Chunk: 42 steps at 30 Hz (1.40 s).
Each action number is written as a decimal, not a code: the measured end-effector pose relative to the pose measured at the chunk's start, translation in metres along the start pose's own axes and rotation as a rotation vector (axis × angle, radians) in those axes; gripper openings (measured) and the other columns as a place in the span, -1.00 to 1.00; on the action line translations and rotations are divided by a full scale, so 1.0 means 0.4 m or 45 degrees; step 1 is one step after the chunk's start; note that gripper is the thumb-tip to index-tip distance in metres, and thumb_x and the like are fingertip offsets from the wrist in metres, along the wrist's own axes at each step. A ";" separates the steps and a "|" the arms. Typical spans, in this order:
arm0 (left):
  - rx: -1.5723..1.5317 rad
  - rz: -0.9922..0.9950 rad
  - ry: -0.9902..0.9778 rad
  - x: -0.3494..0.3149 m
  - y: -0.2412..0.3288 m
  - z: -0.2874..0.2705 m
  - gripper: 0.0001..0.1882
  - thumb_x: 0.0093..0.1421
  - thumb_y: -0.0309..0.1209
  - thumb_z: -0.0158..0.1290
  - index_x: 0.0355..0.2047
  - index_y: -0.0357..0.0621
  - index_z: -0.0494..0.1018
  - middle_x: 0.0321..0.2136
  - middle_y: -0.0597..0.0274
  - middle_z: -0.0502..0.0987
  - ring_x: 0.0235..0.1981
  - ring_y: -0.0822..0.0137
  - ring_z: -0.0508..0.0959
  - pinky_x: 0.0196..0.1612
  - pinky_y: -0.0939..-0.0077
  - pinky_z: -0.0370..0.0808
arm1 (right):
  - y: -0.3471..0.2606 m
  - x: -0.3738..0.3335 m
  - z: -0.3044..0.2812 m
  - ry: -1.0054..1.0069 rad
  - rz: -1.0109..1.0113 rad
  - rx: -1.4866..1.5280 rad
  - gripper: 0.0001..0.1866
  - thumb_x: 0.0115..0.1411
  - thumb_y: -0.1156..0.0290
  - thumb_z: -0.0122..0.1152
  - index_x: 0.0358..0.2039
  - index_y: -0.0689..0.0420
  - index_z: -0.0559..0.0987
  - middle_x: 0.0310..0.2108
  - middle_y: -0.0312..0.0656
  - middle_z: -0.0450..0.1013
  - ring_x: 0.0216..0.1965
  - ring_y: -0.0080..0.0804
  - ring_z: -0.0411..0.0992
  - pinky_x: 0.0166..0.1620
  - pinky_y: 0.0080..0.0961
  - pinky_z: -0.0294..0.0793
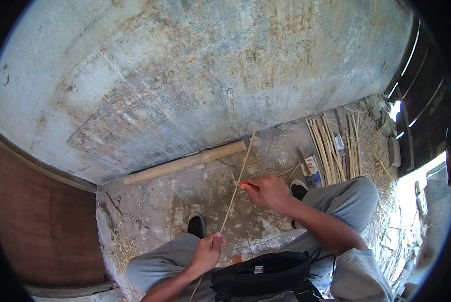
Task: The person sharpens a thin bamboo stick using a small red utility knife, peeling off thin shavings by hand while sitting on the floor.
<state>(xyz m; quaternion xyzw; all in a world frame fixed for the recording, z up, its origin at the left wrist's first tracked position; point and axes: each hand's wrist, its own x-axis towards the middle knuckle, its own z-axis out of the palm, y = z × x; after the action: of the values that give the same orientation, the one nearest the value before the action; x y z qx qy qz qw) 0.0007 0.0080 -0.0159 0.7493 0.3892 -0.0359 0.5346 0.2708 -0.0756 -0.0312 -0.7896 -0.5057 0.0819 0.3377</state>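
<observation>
A long thin bamboo strip [230,206] runs slantwise from below my left hand up toward the wall. My left hand [207,253] is closed round its lower part, thumb on top. Farther up, my right hand [269,192] grips a small red-handled tool [247,185]. The tool's short metal end meets the strip at its middle; its exact kind is too small to tell. The strip's far tip stands free in front of the wall.
A thick bamboo pole [185,162] lies along the foot of the stained wall [225,75]. To the right, several split bamboo strips [327,151] lie by a long blade [304,163] and a blue-and-white packet [313,170]. A black bag [260,274] rests at my waist.
</observation>
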 end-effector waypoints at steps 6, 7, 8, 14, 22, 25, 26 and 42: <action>-0.034 0.008 -0.003 0.001 0.004 -0.005 -0.56 0.48 -0.14 -0.24 -0.35 -0.22 0.45 -0.69 0.18 0.32 -0.62 0.35 0.36 -0.49 0.33 0.31 | 0.021 0.015 -0.004 0.101 -0.056 -0.039 -0.71 0.23 0.10 0.25 -0.28 0.05 0.70 -0.55 -0.08 0.54 -0.54 -0.04 0.53 -0.47 -0.13 0.51; -0.008 0.023 -0.024 -0.004 -0.004 -0.003 -0.55 0.48 -0.14 -0.24 -0.35 -0.22 0.45 -0.69 0.17 0.33 -0.61 0.34 0.36 -0.47 0.32 0.32 | 0.047 0.028 -0.010 0.061 0.049 -0.090 -0.71 0.23 0.10 0.24 -0.30 0.06 0.70 -0.54 -0.06 0.54 -0.53 -0.03 0.54 -0.46 -0.12 0.52; 0.017 0.038 -0.046 -0.005 -0.007 0.000 -0.55 0.48 -0.13 -0.24 -0.35 -0.23 0.46 -0.68 0.15 0.33 -0.60 0.33 0.37 -0.46 0.31 0.32 | 0.065 0.036 -0.015 0.022 0.155 -0.140 -0.70 0.23 0.10 0.24 -0.31 0.06 0.70 -0.53 -0.05 0.55 -0.53 -0.02 0.54 -0.45 -0.12 0.52; 0.032 0.028 -0.026 0.002 -0.010 -0.007 -0.54 0.48 -0.12 -0.24 -0.35 -0.23 0.46 -0.66 0.10 0.34 -0.59 0.29 0.38 -0.44 0.28 0.34 | 0.045 0.055 -0.014 0.079 0.130 -0.167 -0.66 0.26 0.06 0.18 -0.33 0.08 0.68 -0.54 -0.02 0.56 -0.49 0.04 0.56 -0.41 -0.09 0.54; 0.051 0.045 -0.030 -0.006 -0.015 -0.009 -0.54 0.48 -0.13 -0.24 -0.34 -0.23 0.47 -0.69 0.16 0.31 -0.61 0.34 0.34 -0.47 0.32 0.32 | 0.113 0.086 -0.013 0.142 0.229 -0.224 -0.62 0.27 0.05 0.15 -0.33 0.12 0.68 -0.51 0.07 0.55 -0.44 0.08 0.57 -0.35 -0.06 0.55; 0.034 0.027 -0.051 -0.009 -0.019 -0.013 -0.54 0.48 -0.13 -0.22 -0.34 -0.24 0.48 -0.70 0.18 0.31 -0.62 0.37 0.35 -0.47 0.33 0.32 | 0.129 0.085 -0.004 0.167 0.223 -0.254 -0.62 0.28 0.04 0.14 -0.32 0.11 0.68 -0.48 0.08 0.56 -0.41 0.09 0.57 -0.33 -0.06 0.56; 0.027 0.005 -0.071 -0.011 -0.020 -0.012 -0.54 0.48 -0.13 -0.22 -0.34 -0.24 0.48 -0.70 0.18 0.31 -0.61 0.37 0.35 -0.47 0.34 0.33 | 0.137 0.083 -0.001 0.164 0.232 -0.274 -0.62 0.28 0.04 0.13 -0.32 0.10 0.68 -0.47 0.08 0.57 -0.39 0.09 0.58 -0.32 -0.05 0.57; -0.090 -0.061 -0.277 -0.053 -0.067 -0.043 -0.55 0.50 -0.14 -0.24 -0.34 -0.22 0.45 -0.68 0.48 0.24 -0.66 0.60 0.22 -0.56 0.59 0.21 | 0.301 0.110 -0.048 0.335 0.671 -0.398 -0.58 0.31 0.03 0.10 -0.32 0.13 0.69 -0.46 0.12 0.56 -0.38 0.20 0.55 -0.28 0.00 0.55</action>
<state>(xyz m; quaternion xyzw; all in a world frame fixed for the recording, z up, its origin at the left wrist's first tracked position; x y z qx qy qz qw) -0.0369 0.0141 -0.0194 0.7121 0.3476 -0.1162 0.5988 0.3905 -0.0779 -0.0816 -0.9393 -0.2427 -0.0147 0.2420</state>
